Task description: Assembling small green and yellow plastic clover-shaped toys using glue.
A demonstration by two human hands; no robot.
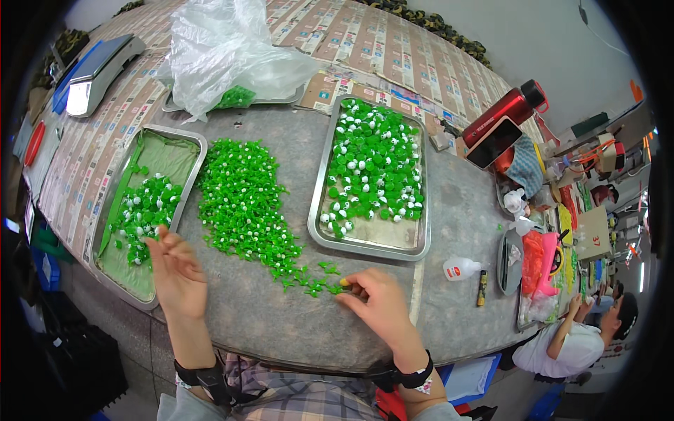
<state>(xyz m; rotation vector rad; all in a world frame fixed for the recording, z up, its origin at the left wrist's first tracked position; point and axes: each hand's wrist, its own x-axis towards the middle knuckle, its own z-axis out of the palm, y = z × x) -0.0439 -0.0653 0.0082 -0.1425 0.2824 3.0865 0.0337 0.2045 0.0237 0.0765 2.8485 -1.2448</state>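
Left hand [180,274] half-curled by left tray [130,282], hold unclear; right hand [379,302] loosely pinched beside green pieces [242,200], grip unclear; pieces heaped on counter [267,326] between left tray and right tray [372,235]

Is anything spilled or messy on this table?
Maybe: a heap of small green pieces lies loose on the table, between the left tray and the right tray, with a few straggling toward the right hand. It looks a bit spilled because nothing holds it in, but could be on purpose.
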